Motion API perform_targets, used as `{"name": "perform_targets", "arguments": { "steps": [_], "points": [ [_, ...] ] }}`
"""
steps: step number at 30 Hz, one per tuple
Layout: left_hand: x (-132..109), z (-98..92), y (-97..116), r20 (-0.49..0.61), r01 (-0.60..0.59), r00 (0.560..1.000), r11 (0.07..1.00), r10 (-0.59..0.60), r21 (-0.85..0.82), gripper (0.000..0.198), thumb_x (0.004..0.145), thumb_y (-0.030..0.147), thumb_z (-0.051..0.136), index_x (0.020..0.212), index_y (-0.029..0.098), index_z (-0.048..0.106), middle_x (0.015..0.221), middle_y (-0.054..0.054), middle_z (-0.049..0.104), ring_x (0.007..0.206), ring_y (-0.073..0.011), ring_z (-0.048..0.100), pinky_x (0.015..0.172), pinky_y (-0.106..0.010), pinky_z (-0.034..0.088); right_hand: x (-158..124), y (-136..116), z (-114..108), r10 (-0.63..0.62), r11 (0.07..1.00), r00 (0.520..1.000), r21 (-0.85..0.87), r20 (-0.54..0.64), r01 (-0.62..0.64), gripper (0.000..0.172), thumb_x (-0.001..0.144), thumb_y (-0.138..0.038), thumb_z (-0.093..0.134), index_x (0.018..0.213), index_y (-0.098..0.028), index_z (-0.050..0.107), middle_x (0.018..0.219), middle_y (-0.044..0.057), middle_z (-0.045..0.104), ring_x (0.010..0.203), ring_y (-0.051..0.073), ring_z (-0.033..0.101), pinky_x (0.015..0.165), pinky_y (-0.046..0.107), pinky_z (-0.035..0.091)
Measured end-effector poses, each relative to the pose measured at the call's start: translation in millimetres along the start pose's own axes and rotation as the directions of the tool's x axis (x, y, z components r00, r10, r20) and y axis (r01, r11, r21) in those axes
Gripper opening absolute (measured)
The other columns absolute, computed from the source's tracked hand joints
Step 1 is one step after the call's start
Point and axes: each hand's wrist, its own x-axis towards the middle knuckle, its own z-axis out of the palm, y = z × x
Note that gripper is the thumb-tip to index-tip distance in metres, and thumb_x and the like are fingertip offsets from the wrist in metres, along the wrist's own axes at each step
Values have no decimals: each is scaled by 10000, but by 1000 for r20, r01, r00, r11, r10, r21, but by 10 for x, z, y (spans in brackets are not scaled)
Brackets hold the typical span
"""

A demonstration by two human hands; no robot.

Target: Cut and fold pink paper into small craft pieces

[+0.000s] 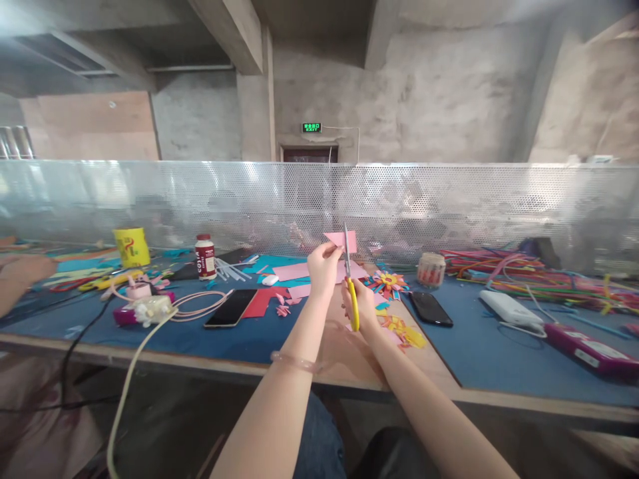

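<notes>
My left hand pinches the lower left part of a small pink piece of paper, held up above the table. My right hand grips a pair of scissors with yellow handles, their blades pointing upward across the paper. Whether the blades are parted cannot be made out. Below lie pink paper strips, small pink scraps and a red sheet. Just right of the scissors rests a paper flower in orange, blue and pink, with yellow paper pieces nearer me.
Two phones flank my arms. Leftward stand a dark red bottle and a yellow tin, near a cabled power strip. Rightward are a jar, a white power bank and a purple power strip. Another person's arm enters far left.
</notes>
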Motion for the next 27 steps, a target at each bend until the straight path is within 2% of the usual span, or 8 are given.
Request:
{"name": "perform_targets", "arguments": {
  "steps": [9,15,20,24,27],
  "points": [
    [42,-28,-46,-43,-26,999,995,31,97,129,721,191,547,776,157,658,758,-50,684,736,-184,626,709,-303,486,-3,-20,5,-13,999,999,-39,-37,12,327,766,-495,479,688,-178,501,506,-38,451,460,103,422,428,207,327],
    [113,-78,-121,-139,-35,989,988,56,149,228,771,151,451,911,145,631,960,-93,662,904,-205,601,828,-339,454,-18,-111,15,32,998,999,-60,-28,-34,337,753,-509,504,700,-176,510,588,-13,503,544,125,439,498,230,335],
    [129,-88,-207,-113,-86,987,974,111,208,225,806,178,430,941,142,606,1001,-113,632,949,-218,577,847,-366,439,-16,-130,50,74,997,997,15,8,-74,328,736,-492,524,801,-171,502,715,10,543,654,155,492,607,269,394],
    [109,-91,-218,-92,-151,980,961,176,232,199,830,233,444,933,148,592,968,-108,623,931,-211,571,838,-359,435,7,-44,88,77,997,997,6,-26,-77,375,703,-497,553,881,-176,477,857,42,531,777,187,505,707,320,419],
    [97,-97,-197,-88,-167,978,963,189,212,173,830,247,461,910,157,584,920,-91,622,895,-198,573,807,-336,445,27,-5,92,103,995,994,16,-43,-102,361,713,-494,539,883,-184,469,859,39,514,783,187,507,713,326,428]
  ]
}}
